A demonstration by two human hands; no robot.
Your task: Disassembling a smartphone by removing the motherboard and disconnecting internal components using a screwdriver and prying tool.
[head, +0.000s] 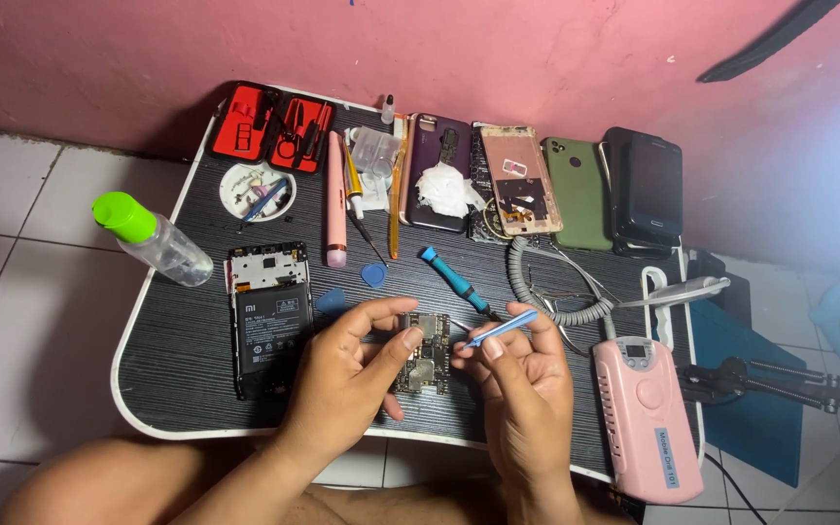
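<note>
My left hand [347, 365] holds a small dark phone circuit board [423, 355] by its left edge, with the thumb on its upper part, above the black striped table [167, 360]. My right hand [522, 384] pinches a thin light-blue pry tool [501, 329] whose tip points at the board's right edge. An opened phone with its black battery showing [269, 316] lies just left of my left hand. A blue-handled screwdriver [454, 282] rests on the table just beyond the board.
A clear bottle with a green cap [153, 236] hangs over the left table edge. A red tool case [272, 126], a small white dish [257, 191], a pink tool [336, 199], several phone shells [527, 185] line the back. A pink device with a coiled cord [646, 413] sits right.
</note>
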